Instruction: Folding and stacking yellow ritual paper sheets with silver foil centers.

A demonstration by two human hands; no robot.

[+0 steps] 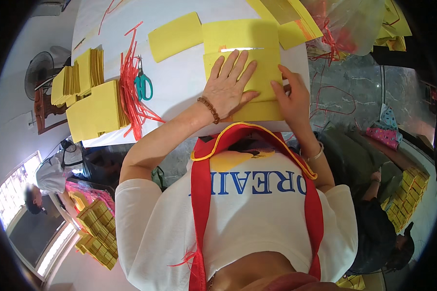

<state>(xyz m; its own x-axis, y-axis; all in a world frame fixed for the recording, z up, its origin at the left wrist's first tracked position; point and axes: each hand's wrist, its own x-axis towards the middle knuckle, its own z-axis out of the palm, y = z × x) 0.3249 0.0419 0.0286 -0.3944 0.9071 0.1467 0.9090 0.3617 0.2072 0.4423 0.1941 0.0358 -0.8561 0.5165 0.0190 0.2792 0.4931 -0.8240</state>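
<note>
My left hand [230, 85] lies flat with its fingers spread on a yellow paper sheet [264, 72] at the front of the table. Beneath its fingertips a narrow white strip with a small orange patch shows where the sheet meets another yellow sheet [240, 34] behind it. My right hand [294, 97] rests at the right edge of the paper. Its thumb and forefinger are apart, while its other fingers are curled and partly hidden. A separate yellow sheet [176, 36] lies to the left of the paper.
Red plastic strings [131, 82] and teal-handled scissors [143, 85] lie left on the white table [175, 82]. Beside them stand yellow paper stacks [94, 111]. More yellow paper [296, 29] and a clear plastic bag [347, 19] are at right. Other people sit on both sides.
</note>
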